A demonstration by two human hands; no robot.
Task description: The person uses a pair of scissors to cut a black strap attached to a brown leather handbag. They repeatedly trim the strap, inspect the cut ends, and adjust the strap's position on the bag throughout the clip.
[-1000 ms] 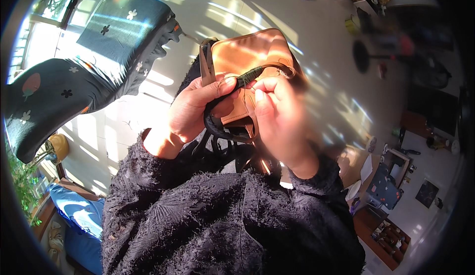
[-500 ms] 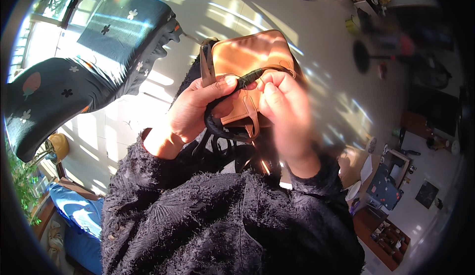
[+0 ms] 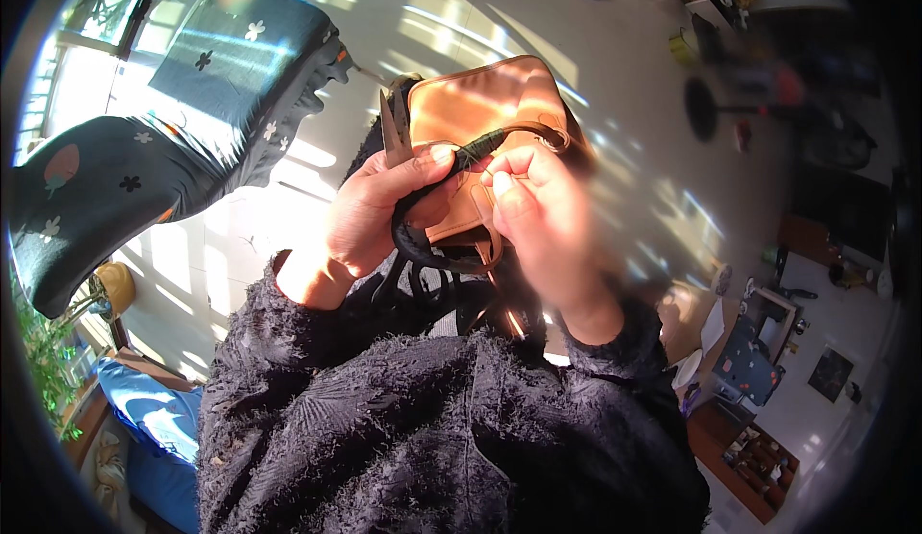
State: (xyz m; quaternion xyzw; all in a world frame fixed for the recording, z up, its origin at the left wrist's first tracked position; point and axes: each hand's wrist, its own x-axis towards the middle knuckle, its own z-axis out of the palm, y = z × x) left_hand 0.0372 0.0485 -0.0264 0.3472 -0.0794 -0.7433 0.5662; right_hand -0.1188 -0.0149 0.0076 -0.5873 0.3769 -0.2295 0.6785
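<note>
We see the tan handbag (image 3: 526,92) near the middle of the view, in front of the person's dark, shaggy sweater (image 3: 384,419), its carrying handle (image 3: 408,238) arching up between the two hands. The left hand (image 3: 365,209) grasps the dark part of that handle between thumb and fingers; a pair of scissors (image 3: 393,131) sticks up from the same hand, blades slightly apart — we cannot see their grips. Just beyond the left thumb, dark green cord (image 3: 484,145) is wound around the handle. The right hand (image 3: 538,206) is close beside the winding, thumb and forefinger pinched together — whether on a strand, we cannot tell. To the left, well apart from the bag, we see a seat with a grey-green floral cover (image 3: 250,54) on the sunlit floor (image 3: 182,251).
</note>
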